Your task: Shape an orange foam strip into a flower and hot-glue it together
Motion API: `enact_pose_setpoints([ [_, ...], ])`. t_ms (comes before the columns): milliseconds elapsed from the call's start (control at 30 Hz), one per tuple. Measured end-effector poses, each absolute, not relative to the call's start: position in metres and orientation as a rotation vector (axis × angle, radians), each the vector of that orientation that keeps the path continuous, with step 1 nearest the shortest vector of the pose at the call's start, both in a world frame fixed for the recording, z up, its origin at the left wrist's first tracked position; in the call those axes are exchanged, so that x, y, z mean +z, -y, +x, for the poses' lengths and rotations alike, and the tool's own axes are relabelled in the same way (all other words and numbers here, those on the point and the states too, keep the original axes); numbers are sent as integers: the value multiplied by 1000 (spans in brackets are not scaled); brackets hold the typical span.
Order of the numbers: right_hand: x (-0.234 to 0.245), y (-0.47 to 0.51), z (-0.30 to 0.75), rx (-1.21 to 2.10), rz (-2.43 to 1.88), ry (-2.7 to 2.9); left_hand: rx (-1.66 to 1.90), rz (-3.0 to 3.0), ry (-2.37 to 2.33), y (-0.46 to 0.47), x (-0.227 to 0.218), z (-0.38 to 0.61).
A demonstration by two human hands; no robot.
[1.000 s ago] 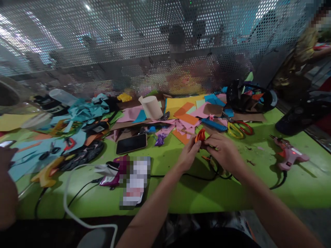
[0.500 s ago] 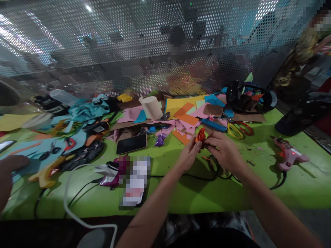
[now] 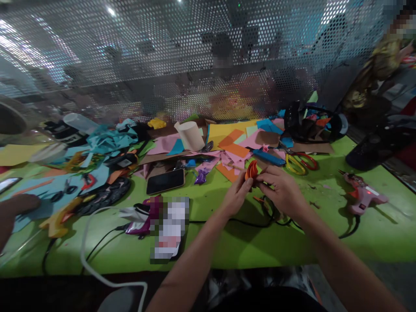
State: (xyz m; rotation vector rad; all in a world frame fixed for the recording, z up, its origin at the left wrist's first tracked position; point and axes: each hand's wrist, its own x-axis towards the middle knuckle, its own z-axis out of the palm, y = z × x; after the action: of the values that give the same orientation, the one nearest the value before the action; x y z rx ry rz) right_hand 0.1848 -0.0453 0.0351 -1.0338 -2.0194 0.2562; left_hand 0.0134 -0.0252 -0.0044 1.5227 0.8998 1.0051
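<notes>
A small orange curled paper piece (image 3: 251, 169), petal-like in layers, is held above the green table. My left hand (image 3: 239, 190) is closed on it from the left, thumb in front. My right hand (image 3: 277, 186) pinches at its right side with fingers and thumb together; its grip on the lower edge is partly hidden. Beneath the hands, a loop of black cable (image 3: 269, 210) lies on the table. Orange and pink paper pieces (image 3: 227, 171) are just behind the left hand, and yellow-handled scissors (image 3: 295, 164) rest behind the right.
A pink glue gun (image 3: 367, 196) lies at right, a yellow glue gun (image 3: 61, 219) at left. A black phone (image 3: 165, 181), a lit phone (image 3: 170, 227) and a purple power strip (image 3: 143, 216) are left of my arms. Another person's hand (image 3: 22, 206) is at far left. A roll (image 3: 191, 135) stands behind.
The orange paper piece has turned slightly between my fingers, showing more of its layers. My hands stay nearly in place. The other person's hand at far left has shifted slightly.
</notes>
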Motion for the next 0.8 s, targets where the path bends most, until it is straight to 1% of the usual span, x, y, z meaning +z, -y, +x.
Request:
enact_pose_setpoints([
  [367,35,46,185,255,-1063,2023,1030,1531,-846,22,-13,10],
  [800,34,46,181,256,-1050,2041,1052,1578,-832,22,-9,12],
])
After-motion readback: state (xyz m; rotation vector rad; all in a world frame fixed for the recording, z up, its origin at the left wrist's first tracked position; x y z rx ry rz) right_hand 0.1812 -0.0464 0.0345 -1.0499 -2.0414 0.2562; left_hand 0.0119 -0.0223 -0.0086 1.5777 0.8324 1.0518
